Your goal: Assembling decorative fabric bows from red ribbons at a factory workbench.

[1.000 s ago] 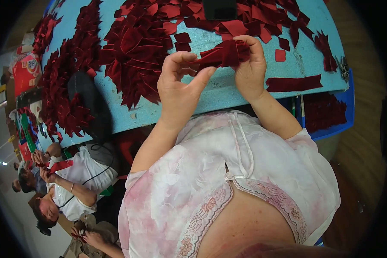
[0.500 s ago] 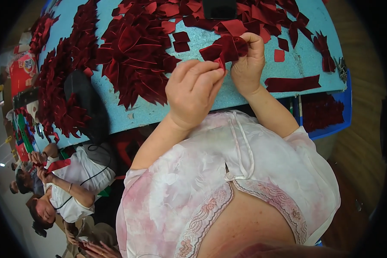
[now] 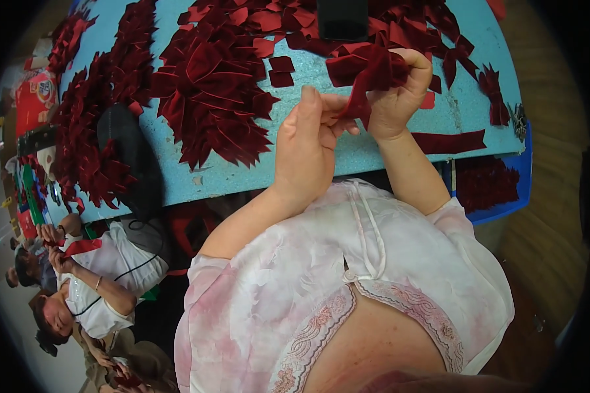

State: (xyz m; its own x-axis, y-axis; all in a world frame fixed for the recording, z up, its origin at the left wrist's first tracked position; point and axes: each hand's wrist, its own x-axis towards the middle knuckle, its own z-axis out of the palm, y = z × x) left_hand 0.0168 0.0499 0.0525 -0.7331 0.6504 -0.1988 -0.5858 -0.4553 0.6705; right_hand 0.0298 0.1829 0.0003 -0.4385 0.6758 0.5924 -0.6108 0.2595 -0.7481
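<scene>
My right hand (image 3: 400,98) pinches a dark red velvet ribbon bow (image 3: 372,71) above the table, its fingertips partly hidden behind the fabric. One ribbon tail hangs down from the bow toward my left hand (image 3: 311,141). That hand has its thumb raised and apart, while its other fingers reach under or behind the tail and touch it. Close by on the blue table (image 3: 210,180) are small red fabric squares (image 3: 282,71). A flat strip of dark red ribbon (image 3: 452,142) lies beyond my right wrist.
A big heap of red velvet bows (image 3: 213,92) covers the table's left part. Red pieces and a black block (image 3: 342,19) lie at the far side. A dark pouch-like object (image 3: 128,157) sits left. A blue bin (image 3: 524,177) is at right. A co-worker (image 3: 105,275) sits left.
My left thumb has lifted off the ribbon and the hand has opened. My right hand and the bow have shifted a little to the right, and the tail now hangs broader.
</scene>
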